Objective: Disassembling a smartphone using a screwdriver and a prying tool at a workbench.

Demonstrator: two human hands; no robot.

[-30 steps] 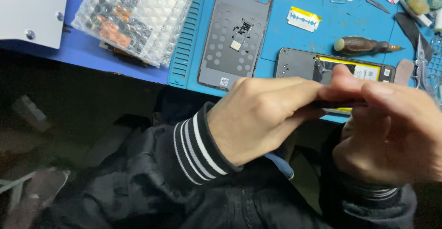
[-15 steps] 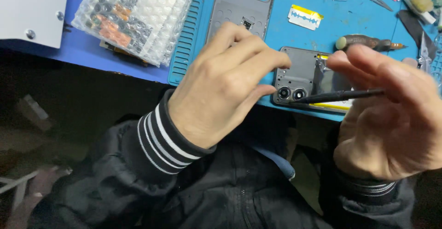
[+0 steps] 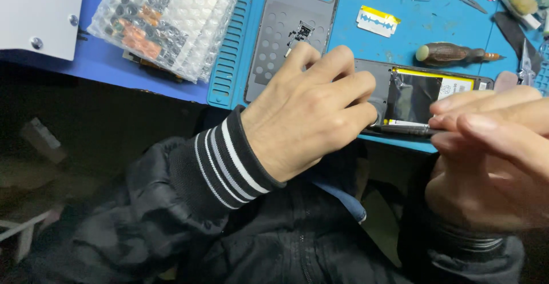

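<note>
One open phone [image 3: 426, 92] lay at 2 o'clock under the left hand [image 3: 306, 112], which pressed it flat, gripping nothing. The right hand [image 3: 486, 158] pinched one thin tool [image 3: 409, 130]. One back cover [image 3: 291, 32] sat at 12.

A phone repair bench in a small workshop is shown. A blue ridged work mat [image 3: 400, 38] is spread at twelve o'clock, strewn with a razor blade [image 3: 377, 21], a wooden-handled tool [image 3: 452, 54] and a detached back cover [image 3: 291, 32]; bubble-wrapped parts [image 3: 166, 21] are stacked at eleven.
</note>
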